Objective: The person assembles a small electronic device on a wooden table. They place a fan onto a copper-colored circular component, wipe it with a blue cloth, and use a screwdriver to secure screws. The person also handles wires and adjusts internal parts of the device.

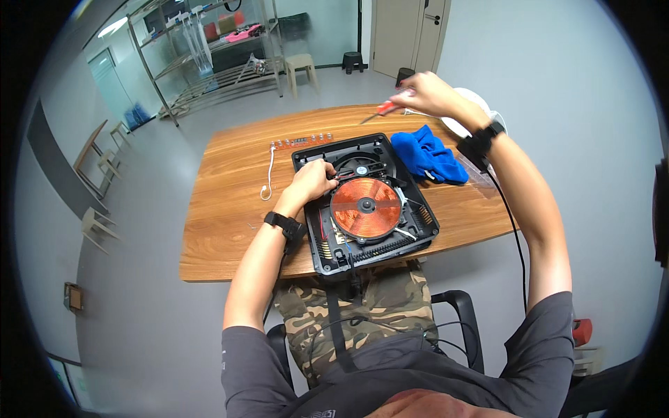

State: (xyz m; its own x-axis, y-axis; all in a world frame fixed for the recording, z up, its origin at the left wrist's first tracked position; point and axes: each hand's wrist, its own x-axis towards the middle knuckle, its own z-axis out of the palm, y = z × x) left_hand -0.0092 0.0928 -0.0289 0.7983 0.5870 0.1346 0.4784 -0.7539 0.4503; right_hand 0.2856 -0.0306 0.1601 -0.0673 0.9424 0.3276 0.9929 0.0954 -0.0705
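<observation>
An opened induction cooker base (426, 233), a black plastic housing, lies on the wooden table in front of me. Inside it sits a round copper coil (352, 216), with a black fan (362, 169) behind it. My left hand (313, 180) reaches over the housing's left side, its fingers closed at the coil's far left edge; what they pinch is hidden. Raised above the table's far right side, my right hand (426, 94) grips a screwdriver (387, 107) with a red handle, its shaft pointing down and left. The screwdriver is slightly blurred.
Behind the housing lies a narrow circuit board (303, 141) with a white cable (270, 173). A blue cloth (429, 157) is bunched at the housing's right, near a white round object (468, 104) partly behind my right arm. Metal shelving (209, 70) and stools (301, 66) stand farther off.
</observation>
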